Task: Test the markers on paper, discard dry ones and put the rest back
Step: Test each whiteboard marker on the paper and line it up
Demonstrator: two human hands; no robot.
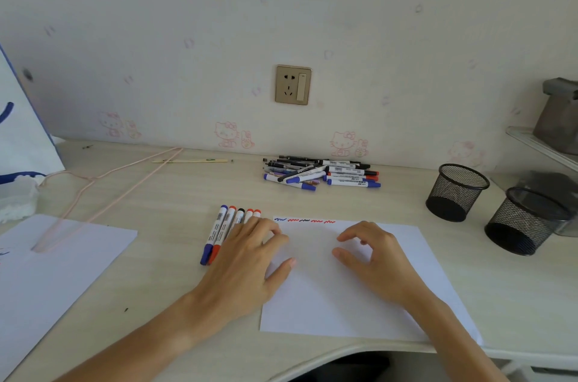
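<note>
A white sheet of paper (344, 297) lies at the desk's front, with blue, red and black squiggles (305, 221) along its top edge. Several capped markers (220, 233) lie side by side just left of the sheet. My left hand (250, 259) rests over the right part of that row, fingers stretched toward the paper's top left corner, holding nothing. My right hand (372, 253) hovers over the paper with fingers loosely curled and empty. A pile of several more markers and pens (319, 173) lies near the wall.
Two black mesh pen cups (455, 192) (525, 220) stand at the right. A second white sheet (47, 272) lies at the left under a pink wire hanger (103, 191). A white bag (22, 137) stands far left. A wall socket (293, 85) sits above the pile.
</note>
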